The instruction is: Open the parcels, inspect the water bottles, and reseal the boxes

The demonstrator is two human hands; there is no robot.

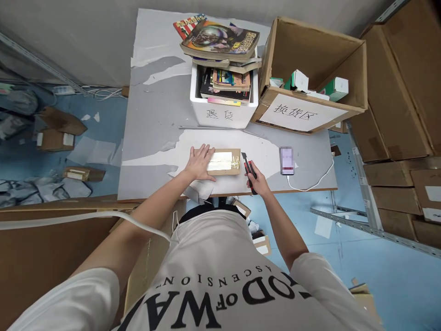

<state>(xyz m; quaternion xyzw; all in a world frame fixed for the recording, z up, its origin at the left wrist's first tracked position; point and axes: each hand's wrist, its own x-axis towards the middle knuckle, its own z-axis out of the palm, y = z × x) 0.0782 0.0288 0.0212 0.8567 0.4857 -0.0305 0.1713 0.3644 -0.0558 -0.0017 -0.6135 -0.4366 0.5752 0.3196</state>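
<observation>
A small brown cardboard box (236,153) with a white label and clear tape lies flat on the table near its front edge. My left hand (200,163) rests spread over the box's left end, fingers apart and palm down. In my right hand (257,179) is a red and black utility knife (250,172), gripped by its handle. Its tip points away from me, just off the right end of the box. Whether the blade touches the box I cannot tell; there seems to be a narrow gap.
A white bin (223,116) heaped with books stands at the table's back. To its right is a large open carton (310,110) holding several green-and-white boxes. A phone (287,161) on a white cable lies at the right. Stacked cartons (392,179) line the right side.
</observation>
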